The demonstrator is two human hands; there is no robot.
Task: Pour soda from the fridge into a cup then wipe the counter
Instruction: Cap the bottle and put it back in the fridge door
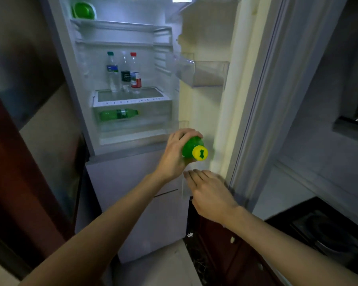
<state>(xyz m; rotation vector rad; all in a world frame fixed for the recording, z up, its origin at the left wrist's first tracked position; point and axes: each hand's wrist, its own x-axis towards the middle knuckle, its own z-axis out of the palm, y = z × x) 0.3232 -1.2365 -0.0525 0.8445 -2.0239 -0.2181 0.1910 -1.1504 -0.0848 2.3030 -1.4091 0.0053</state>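
Note:
My left hand [175, 154] grips a green soda bottle [191, 148] with a yellow cap [200, 153], the cap pointing toward me, in front of the open fridge [130, 79]. My right hand [210, 193] hovers just below the bottle with fingers spread and nothing in it, near the edge of the fridge door [233, 112]. Another green soda bottle [118, 114] lies on its side in the fridge's lower drawer. No cup is in view.
Three clear bottles [124, 72] stand on the middle fridge shelf. A green container [84, 10] sits on the top shelf. The door holds bare bins [207, 74]. A dark stovetop [328, 230] on the counter is at lower right, dark red cabinets below it.

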